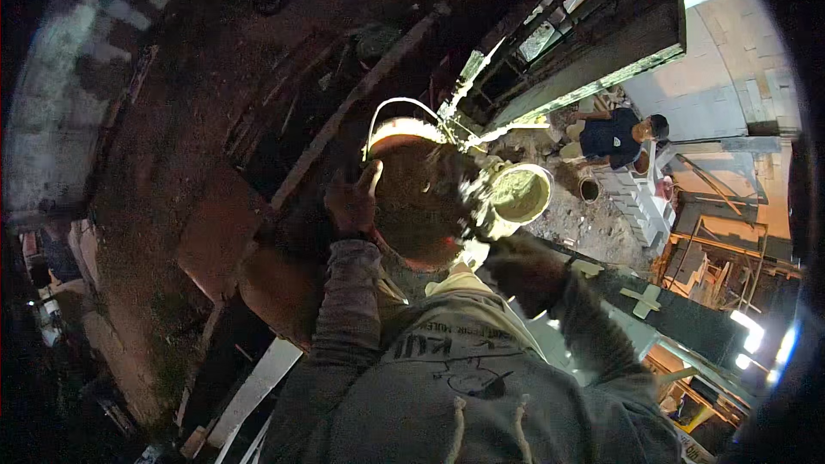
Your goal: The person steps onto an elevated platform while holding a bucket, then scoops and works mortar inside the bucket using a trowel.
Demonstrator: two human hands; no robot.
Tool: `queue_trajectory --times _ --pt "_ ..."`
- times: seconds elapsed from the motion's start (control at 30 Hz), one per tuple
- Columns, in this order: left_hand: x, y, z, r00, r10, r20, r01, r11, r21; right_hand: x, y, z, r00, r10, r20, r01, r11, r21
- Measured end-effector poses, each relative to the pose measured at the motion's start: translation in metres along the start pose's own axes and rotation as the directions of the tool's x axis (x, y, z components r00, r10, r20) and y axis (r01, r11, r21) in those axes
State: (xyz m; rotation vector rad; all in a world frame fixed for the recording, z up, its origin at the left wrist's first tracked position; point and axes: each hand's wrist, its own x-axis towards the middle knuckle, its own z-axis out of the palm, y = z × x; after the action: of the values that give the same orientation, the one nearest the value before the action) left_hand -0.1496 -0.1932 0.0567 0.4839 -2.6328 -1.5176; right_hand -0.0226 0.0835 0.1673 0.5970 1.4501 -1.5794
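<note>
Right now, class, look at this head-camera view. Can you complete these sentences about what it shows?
1. The left hand grips the side of the dark bucket with its ____ pointing up.
2. The thin wire handle arching over the bucket is ____.
3. Far below, another person in a dark shirt crouches beside stacked pale ____.

Missing words: thumb; white; blocks
</note>
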Motion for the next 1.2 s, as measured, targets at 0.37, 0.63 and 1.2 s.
queue_trajectory --times 0.37,0.63,1.2 --pt "-0.02 0.019 0.004 0.998 -0.027 -0.057 0.02 0.993 -0.117 0.168 -0.079 -0.105 0.987 -0.12 -0.111 0.149 0.94 0.307" --pt "-0.015 0.035 0.004 0.963 0.128 -0.238 -0.171 0.971 -0.169 0.044 -0.061 -0.053 0.831 -0.553 -0.059 0.399 0.667 -0.63" --pt "-0.044 0.024 -0.006 0.99 -0.009 0.139 0.029 0.989 -0.144 0.21 -0.01 0.019 0.809 -0.516 0.282 0.287 -0.072 -0.955"
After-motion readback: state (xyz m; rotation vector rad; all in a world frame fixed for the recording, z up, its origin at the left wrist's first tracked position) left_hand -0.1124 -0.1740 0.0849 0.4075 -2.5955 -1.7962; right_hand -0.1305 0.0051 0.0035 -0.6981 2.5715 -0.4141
